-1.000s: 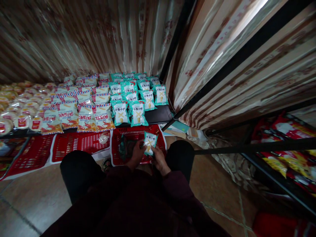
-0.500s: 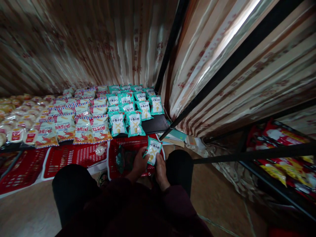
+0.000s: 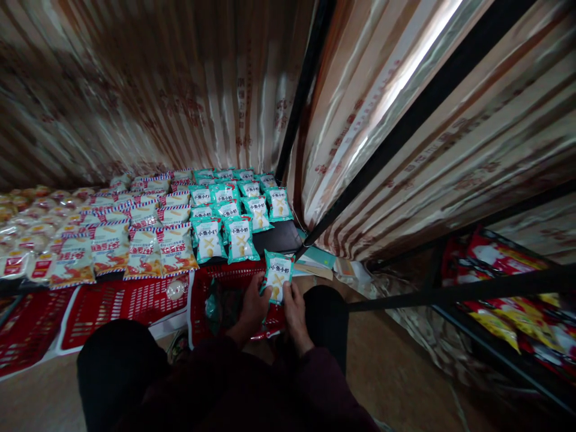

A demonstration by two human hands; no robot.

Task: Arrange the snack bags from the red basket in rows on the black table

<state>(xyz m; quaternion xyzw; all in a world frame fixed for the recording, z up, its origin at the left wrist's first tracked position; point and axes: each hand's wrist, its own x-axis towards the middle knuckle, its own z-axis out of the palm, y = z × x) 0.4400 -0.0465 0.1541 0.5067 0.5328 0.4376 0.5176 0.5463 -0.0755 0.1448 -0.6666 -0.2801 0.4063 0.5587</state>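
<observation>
Between my two hands is a teal and white snack bag, held upright with its printed front toward me. My left hand grips its lower left side, and my right hand grips the lower right. Beneath them stands a red plastic basket with dark and teal packets inside, too dim to make out. Just beyond, rows of matching teal snack bags lie on a low black shelf, whose bare front right part shows.
White and orange shrimp snack bags and round wrapped items fill the shelf leftward. More red baskets stand below. A black metal post slants at right, before a striped curtain. Red and yellow bags lie far right.
The view has tilted slightly up and to the right, so the shelf sits lower in it. Both hands have lifted the snack bag a little toward the shelf, keeping their grip.
</observation>
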